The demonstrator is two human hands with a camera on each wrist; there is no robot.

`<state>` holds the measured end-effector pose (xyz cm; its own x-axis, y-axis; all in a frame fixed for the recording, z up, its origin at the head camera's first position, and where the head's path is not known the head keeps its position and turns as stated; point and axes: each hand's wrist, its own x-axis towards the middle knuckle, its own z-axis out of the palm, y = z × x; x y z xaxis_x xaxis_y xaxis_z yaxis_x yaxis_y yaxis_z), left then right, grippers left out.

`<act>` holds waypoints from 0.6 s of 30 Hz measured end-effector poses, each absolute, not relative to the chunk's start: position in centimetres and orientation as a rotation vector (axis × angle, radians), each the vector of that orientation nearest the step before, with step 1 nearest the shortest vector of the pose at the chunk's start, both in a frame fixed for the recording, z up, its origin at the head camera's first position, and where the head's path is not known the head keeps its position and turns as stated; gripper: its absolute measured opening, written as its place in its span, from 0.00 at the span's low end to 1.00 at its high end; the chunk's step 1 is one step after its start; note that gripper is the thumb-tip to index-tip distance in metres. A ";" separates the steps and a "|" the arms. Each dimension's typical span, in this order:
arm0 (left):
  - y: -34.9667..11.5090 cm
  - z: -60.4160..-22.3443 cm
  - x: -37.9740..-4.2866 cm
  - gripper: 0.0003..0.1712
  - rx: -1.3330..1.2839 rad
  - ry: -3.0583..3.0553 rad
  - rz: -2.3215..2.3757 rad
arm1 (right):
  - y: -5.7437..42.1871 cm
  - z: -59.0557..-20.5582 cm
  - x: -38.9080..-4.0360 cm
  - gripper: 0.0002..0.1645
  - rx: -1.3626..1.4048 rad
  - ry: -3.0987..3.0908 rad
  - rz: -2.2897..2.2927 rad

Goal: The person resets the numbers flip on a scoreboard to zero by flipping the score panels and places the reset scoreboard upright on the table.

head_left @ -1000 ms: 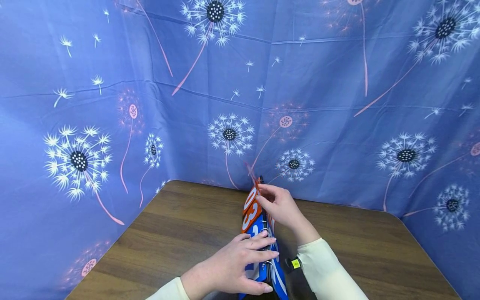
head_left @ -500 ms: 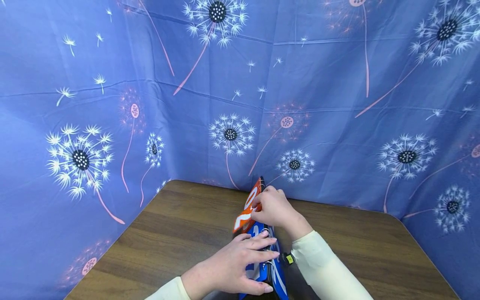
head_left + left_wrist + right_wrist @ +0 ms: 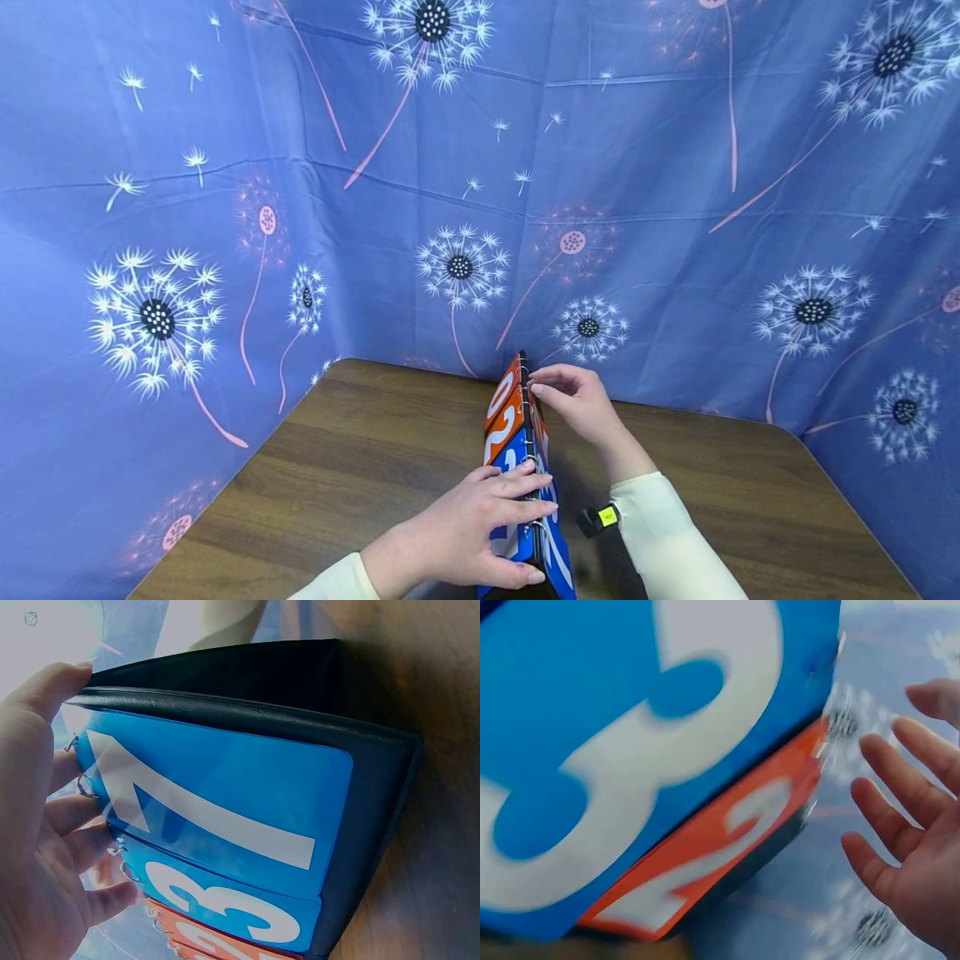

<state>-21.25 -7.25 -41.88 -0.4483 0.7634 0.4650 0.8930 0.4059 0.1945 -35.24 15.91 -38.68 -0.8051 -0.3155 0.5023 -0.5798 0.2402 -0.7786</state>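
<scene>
A flip scoreboard [image 3: 527, 433] stands like a tent on the table, with number cards ringed along its black top edge. In the head view its left face shows an orange 0 card [image 3: 501, 397], an orange 2 card [image 3: 502, 435] and blue cards nearer me. My left hand [image 3: 476, 521] rests over the near part of the top edge, fingers spread across the rings, thumb at the near end. In the left wrist view a blue 1 card [image 3: 300, 795] faces the camera. My right hand [image 3: 577, 406] is beside the far right side, fingers loosely bent and holding nothing.
The brown wooden table [image 3: 360, 450] extends on both sides of the scoreboard. A blue dandelion-print cloth [image 3: 660, 275] hangs close behind the table and at both sides. A black device with a yellow label [image 3: 606, 517] sits at the right wrist.
The right hand brought an orange card down over the left face, then let go and drew back to the right. A 2 shows where a 3 was. The left hand stayed put.
</scene>
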 end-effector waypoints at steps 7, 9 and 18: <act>-7.2 -41.7 -21.2 0.38 -1.445 -2.389 -0.627 | 18.1 -44.2 -37.0 0.26 0.505 -2.366 1.859; -7.2 -41.8 -21.2 0.38 -1.450 -2.395 -0.638 | 18.5 -45.5 -37.3 0.29 0.472 -2.429 1.889; -7.3 -41.8 -21.2 0.38 -1.456 -2.409 -0.648 | 19.5 -48.6 -37.8 0.35 0.429 -2.633 1.889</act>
